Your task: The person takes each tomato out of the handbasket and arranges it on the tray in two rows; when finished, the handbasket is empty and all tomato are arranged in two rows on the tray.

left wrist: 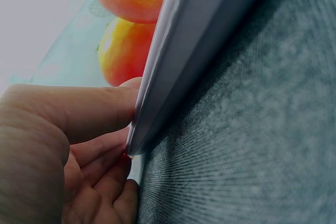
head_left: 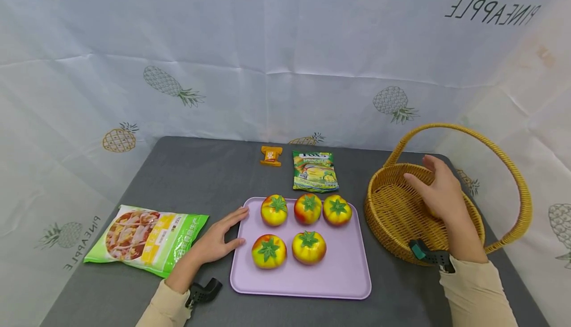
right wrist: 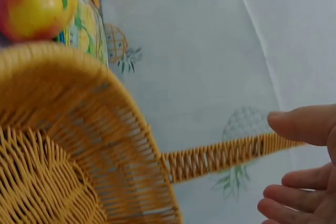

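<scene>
My left hand (head_left: 217, 240) touches the left rim of a lilac tray (head_left: 339, 277), its thumb (left wrist: 100, 108) against the edge and the other fingers farther along that side. On the tray sit several round red-and-yellow fruits (head_left: 309, 247) with green leafy tops. My right hand (head_left: 441, 190) is over a round wicker basket (head_left: 392, 203), thumb and fingers apart and nothing between them. The basket's tall arched handle (right wrist: 220, 158) shows beyond this hand in the right wrist view.
A green-and-white food bag (head_left: 147, 238) lies left of the tray. Behind the tray are a green FOX'S packet (head_left: 315, 171) and a small orange wrapped piece (head_left: 271, 155). A pineapple-print cloth (head_left: 267, 44) hangs behind the grey table (head_left: 200, 168).
</scene>
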Tool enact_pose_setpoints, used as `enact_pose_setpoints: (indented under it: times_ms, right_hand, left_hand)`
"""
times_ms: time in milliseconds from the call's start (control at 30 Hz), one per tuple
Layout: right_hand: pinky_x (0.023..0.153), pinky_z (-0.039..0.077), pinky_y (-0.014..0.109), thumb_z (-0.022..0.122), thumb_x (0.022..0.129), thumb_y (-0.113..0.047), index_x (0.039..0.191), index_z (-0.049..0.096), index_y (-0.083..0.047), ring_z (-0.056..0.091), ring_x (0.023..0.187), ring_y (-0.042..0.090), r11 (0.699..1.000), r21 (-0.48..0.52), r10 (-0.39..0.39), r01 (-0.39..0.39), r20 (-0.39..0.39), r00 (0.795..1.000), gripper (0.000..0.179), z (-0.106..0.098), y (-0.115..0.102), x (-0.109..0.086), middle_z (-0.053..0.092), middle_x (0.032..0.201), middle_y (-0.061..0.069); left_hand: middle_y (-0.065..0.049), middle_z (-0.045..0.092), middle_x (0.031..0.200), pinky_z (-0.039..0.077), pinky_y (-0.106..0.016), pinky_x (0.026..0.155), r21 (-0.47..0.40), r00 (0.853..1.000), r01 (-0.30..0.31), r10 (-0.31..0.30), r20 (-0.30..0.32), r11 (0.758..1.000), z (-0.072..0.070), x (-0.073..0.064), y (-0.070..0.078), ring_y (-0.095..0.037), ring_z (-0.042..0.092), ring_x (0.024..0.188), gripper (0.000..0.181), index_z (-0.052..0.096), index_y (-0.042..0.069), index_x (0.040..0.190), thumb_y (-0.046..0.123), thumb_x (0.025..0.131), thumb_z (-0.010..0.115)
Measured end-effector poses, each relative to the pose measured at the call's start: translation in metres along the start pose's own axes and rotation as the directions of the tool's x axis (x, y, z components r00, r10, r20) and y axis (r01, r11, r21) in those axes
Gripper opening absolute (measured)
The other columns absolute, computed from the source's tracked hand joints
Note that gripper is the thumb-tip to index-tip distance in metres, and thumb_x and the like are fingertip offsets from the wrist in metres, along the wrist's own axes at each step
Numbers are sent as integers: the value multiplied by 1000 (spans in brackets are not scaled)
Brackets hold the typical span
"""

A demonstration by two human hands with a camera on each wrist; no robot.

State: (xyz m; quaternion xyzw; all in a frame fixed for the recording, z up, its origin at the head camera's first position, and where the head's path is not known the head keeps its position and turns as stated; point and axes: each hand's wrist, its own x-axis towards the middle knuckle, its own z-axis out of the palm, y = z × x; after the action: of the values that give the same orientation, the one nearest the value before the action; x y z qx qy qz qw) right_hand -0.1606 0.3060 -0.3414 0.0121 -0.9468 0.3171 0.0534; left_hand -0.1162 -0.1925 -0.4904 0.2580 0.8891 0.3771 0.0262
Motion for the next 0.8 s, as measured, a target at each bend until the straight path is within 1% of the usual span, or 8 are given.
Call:
enact_pose_setpoints:
  times_ms: [167,400,600,700,800]
  right_hand:
    - [95,29,69,49,96,-45,148,12,8,28,127,57,997,-37,67,-65,62,996,83,-4,19,10,25,145,37]
    - [93,32,68,47,96,-47,144,13,16,30,122,59,983,-99,166,-156,103,981,86,-5,40,14,25,141,42]
    - [92,34,67,46,95,-49,142,14,18,31,120,60,956,-154,270,-250,127,954,88,-6,48,14,26,138,44]
    - [92,35,67,45,95,-51,142,14,18,30,120,60,939,-168,323,-300,137,936,89,-5,51,15,25,138,45]
    - [93,34,68,46,94,-52,142,12,18,28,121,61,920,-172,379,-353,155,912,91,-5,53,15,22,139,45]
  left_hand:
    - [-7,39,150,32,-51,108,1,1000,2,-2,5,1000,0,1,0,-30,33,139,62,44,6,141,24,87,67]
    - [-7,38,151,32,-52,108,-7,1000,-1,1,6,1000,0,1,0,-31,32,140,62,44,6,142,25,87,67]
    - [-7,38,151,32,-51,108,-12,1000,-1,1,4,1000,0,1,-1,-30,32,140,62,43,7,142,25,88,66]
    - [-7,38,151,32,-51,108,-13,1000,-3,3,3,1000,0,1,-2,-30,32,140,62,43,7,142,25,88,66]
    - [-7,38,151,32,-51,108,-11,1000,-3,3,4,1000,0,0,-3,-30,32,140,62,43,8,142,25,88,66]
